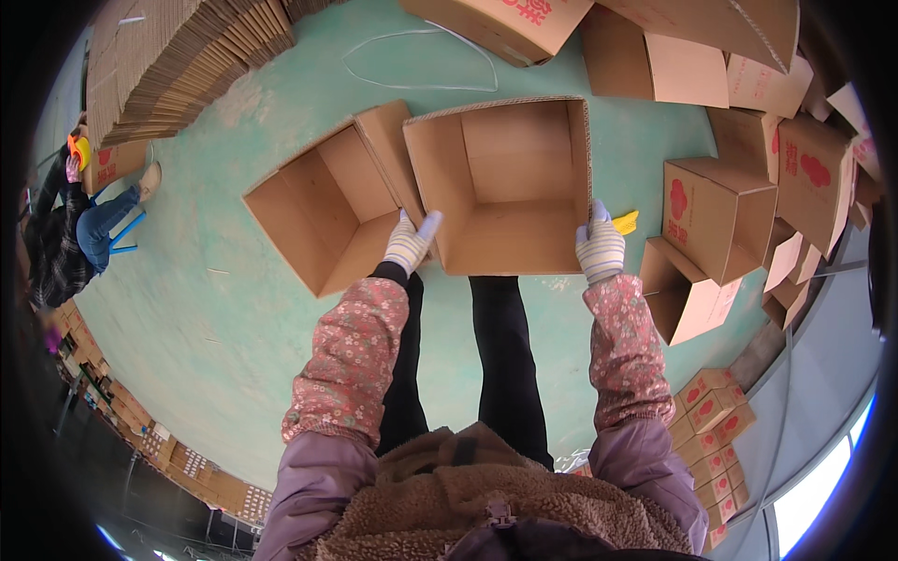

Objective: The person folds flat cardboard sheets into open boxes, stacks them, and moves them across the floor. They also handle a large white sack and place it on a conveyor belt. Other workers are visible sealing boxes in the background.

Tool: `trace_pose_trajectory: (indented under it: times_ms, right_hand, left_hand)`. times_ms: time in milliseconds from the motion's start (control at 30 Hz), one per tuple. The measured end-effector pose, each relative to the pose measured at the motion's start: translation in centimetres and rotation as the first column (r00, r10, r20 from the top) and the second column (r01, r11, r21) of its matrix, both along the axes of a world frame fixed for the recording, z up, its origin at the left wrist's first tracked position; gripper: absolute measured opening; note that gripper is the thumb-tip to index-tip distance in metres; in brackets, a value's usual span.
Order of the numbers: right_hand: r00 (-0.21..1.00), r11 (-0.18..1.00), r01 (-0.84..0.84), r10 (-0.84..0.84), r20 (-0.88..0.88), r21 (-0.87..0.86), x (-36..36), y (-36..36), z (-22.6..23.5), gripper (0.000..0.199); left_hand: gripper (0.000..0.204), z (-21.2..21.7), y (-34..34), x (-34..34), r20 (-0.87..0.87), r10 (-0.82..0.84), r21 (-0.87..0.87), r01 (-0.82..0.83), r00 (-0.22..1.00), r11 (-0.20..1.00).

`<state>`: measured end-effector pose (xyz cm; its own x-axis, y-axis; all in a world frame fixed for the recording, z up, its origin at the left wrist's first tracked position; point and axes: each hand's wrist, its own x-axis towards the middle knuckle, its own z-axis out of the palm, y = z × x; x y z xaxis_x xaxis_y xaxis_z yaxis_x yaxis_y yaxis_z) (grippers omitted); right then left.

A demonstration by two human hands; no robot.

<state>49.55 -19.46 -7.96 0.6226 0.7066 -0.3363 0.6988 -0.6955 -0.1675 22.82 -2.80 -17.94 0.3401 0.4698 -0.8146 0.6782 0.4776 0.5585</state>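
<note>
Here, an open cardboard box [505, 187] is held up above the green floor [234, 309], its open side facing the person so the bare brown inside shows. The left hand [410, 241], in a striped work glove, pinches the box's near left corner, fingers curled over the edge. The right hand [600, 248], gloved the same way, grips the near right corner, fingers wrapped over the rim. The box lies between the two hands and stretches away from them, its near edge running from one hand to the other above the person's dark trouser legs.

Just left of the held box, touching its left wall, a second open box [323, 210] sits tilted on the floor, also empty. Just right of the held box, by the right hand, a small yellow thing [626, 222] peeks out; what it is cannot be told. Further right of the held box stands a heap of made-up boxes with red prints [720, 220]. Beyond the held box, more boxes [645, 56] lie near a loop of white strap [421, 65] on the floor. Far left of the held box, a stack of flat cardboard sheets [168, 65] rises, and below it another person [65, 234] in blue trousers sits by a blue stool.
</note>
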Motion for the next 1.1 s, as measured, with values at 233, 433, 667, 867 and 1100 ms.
trace_pose_trajectory:
  times_ms: [233, 433, 667, 867, 1100]
  right_hand:
    - [0.987, 0.997, -0.045, 0.055, -0.148, 0.069, -0.1, -0.1, -1.9, 0.04]
    - [0.898, 0.958, 0.138, -0.015, -0.44, 0.249, -3.5, 2.1, -4.2, 0.039]
    - [0.857, 0.986, -0.002, -0.085, -0.508, -0.168, -14.0, 7.1, -6.7, 0.043]
    - [0.663, 0.897, 0.411, -0.171, -0.729, 0.163, -16.2, 9.3, -7.5, 0.01]
    - [0.909, 0.992, 0.125, -0.11, -0.402, 0.011, -15.9, 12.7, -5.9, 0.032]
  left_hand:
    - [0.065, 0.2, 3.0, 1.8, -0.306, -0.131, 0.113, 0.172, 0.943, 0.979]
    - [0.048, 2.6, 6.2, -5.2, -0.32, -0.169, 0.276, 0.262, 0.932, 0.925]
    - [0.047, 1.4, 12.2, -14.7, -0.396, -0.14, 0.16, 0.218, 0.908, 0.963]
    - [0.045, 2.1, 10.3, -17.5, -0.6, -0.301, 0.001, 0.377, 0.741, 0.926]
    - [0.048, 3.0, 8.6, -19.3, -0.645, -0.42, -0.084, 0.487, 0.639, 0.869]
